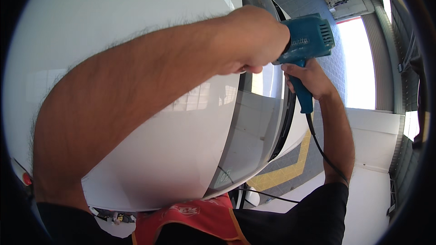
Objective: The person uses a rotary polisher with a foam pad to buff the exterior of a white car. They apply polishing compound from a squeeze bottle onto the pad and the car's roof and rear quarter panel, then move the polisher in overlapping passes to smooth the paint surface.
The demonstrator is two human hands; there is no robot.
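Note:
My right hand (311,79) is closed around the handle of a teal Makita heat gun (308,37), whose vented rear end points right. A black cord runs down from the handle along my right forearm. My left hand (260,39) is bent over at the front of the gun, its fingers curled and mostly hidden under it. Whether it holds anything does not show, and the gun's nozzle is out of sight behind it. Both hands are above a white car, over the area where the roof panel (190,143) meets the windshield (250,129).
A black cowl strip (285,131) borders the glass. Near my body is a white side mirror (252,196), with the cord passing by it. Yellow markings (282,177) cross the grey tiled floor. A bright doorway (359,64) and items along a wall lie beyond.

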